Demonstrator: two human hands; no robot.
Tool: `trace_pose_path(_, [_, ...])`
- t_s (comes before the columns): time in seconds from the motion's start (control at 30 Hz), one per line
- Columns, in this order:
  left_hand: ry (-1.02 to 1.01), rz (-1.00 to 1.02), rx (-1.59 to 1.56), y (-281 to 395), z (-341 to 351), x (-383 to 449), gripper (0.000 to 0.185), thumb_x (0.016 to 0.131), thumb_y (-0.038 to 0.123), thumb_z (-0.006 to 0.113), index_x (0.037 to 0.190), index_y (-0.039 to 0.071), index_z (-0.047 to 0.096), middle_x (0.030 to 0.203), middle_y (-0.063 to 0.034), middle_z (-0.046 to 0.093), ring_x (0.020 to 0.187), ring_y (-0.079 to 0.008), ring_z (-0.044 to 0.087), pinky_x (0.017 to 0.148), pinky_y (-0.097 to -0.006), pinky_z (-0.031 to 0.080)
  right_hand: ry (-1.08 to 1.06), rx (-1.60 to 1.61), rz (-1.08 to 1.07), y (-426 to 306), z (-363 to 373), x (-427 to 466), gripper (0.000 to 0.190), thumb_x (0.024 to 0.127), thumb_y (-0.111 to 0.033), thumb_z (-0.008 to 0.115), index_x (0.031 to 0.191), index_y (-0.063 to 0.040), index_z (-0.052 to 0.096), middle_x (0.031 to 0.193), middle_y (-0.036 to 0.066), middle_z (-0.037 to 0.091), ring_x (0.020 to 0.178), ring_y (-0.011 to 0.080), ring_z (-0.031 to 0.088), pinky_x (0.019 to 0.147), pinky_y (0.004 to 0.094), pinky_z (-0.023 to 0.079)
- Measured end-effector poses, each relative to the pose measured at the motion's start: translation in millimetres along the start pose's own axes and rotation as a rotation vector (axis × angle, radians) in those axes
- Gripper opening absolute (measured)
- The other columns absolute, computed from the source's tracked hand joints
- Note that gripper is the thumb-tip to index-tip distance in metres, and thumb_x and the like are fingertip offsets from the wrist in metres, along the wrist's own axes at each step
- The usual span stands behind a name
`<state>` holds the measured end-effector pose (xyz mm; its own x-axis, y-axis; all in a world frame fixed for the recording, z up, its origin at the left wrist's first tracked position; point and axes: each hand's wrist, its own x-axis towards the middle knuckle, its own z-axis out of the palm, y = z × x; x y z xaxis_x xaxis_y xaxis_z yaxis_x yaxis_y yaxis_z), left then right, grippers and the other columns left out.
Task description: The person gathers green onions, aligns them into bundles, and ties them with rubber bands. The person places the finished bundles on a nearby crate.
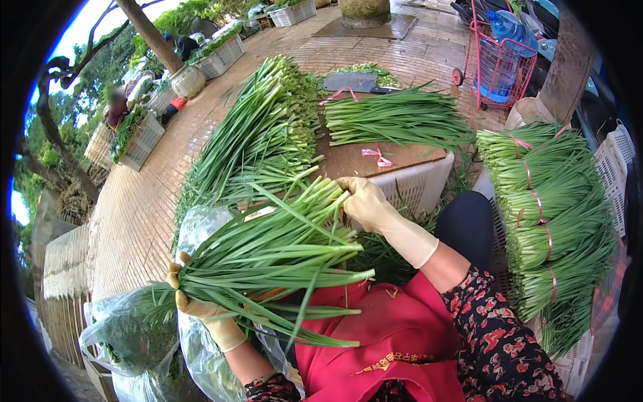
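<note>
Loose garlic chives (271, 261) fan out above my lap, their pale stem ends towards the right. My left hand (193, 296), in a cream rubber glove, grips them near the leaf tips at the left. My right hand (362, 201), gloved alike, pinches stem ends at the upper right of the bunch. Beyond it, a pink tie (378, 157) lies on a brown board (346, 160) over a white crate. A trimmed bundle of chives (397, 118) rests on that board, with a cleaver (351, 82) behind it.
A big heap of chives (261, 125) stands left of the board. Tied chive bundles (542, 216) are stacked at my right. Plastic bags (135, 326) sit at lower left. A red cart (502, 65) holds water bottles. Other people (118, 108) sit by crates farther off.
</note>
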<state>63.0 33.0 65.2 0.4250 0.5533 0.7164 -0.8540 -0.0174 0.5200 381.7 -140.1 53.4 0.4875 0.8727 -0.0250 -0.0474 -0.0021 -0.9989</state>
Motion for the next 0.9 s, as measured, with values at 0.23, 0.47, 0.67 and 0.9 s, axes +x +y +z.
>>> trace_pose_path(0.23, [0.064,-0.109,-0.085,9.4,-30.3,-13.5,0.037,0.092,0.021,0.052,0.124,0.005,0.061,0.133,-0.0027,0.057,0.133,-0.0237,0.042,0.113,-0.0458,0.029,0.123,0.177,-0.154,38.7,21.1,32.5,0.011,0.09,-0.006,0.057,0.09,-0.001,0.066,0.074,0.005,0.069,0.062,0.0125,0.063,0.054,0.0258,0.049])
trace_pose_path(0.47, [0.725,-0.083,0.216,18.9,-41.5,-42.5,0.031,0.089,0.028,0.055,0.11,0.007,0.064,0.11,-0.0067,0.063,0.101,-0.0175,0.059,0.092,-0.036,0.046,-0.355,0.823,0.559,49.7,7.1,-20.5,0.072,0.088,-0.064,0.051,0.126,-0.002,0.048,0.108,0.02,0.063,0.096,0.0377,0.066,0.082,0.0486,0.055])
trace_pose_path(0.67, [0.821,0.034,0.34,26.1,-28.0,-35.0,0.027,0.085,0.025,0.061,0.099,0.002,0.064,0.098,-0.0094,0.064,0.092,-0.0213,0.061,0.088,-0.0337,0.047,-0.329,0.628,0.304,10.6,33.7,-60.1,0.052,0.091,-0.033,0.064,0.132,-0.008,0.044,0.101,0.01,0.063,0.067,0.0133,0.061,0.055,0.0256,0.048])
trace_pose_path(0.9, [0.896,0.072,0.364,41.4,-26.3,-28.3,0.027,0.085,0.024,0.061,0.1,0.002,0.063,0.097,-0.0093,0.064,0.091,-0.0203,0.06,0.087,-0.0334,0.047,-0.206,0.39,0.342,55.4,-63.8,-41.2,0.026,0.096,-0.024,0.057,0.097,0.0,0.065,0.065,-0.003,0.053,0.041,0.0024,0.035,0.034,0.0172,0.024])
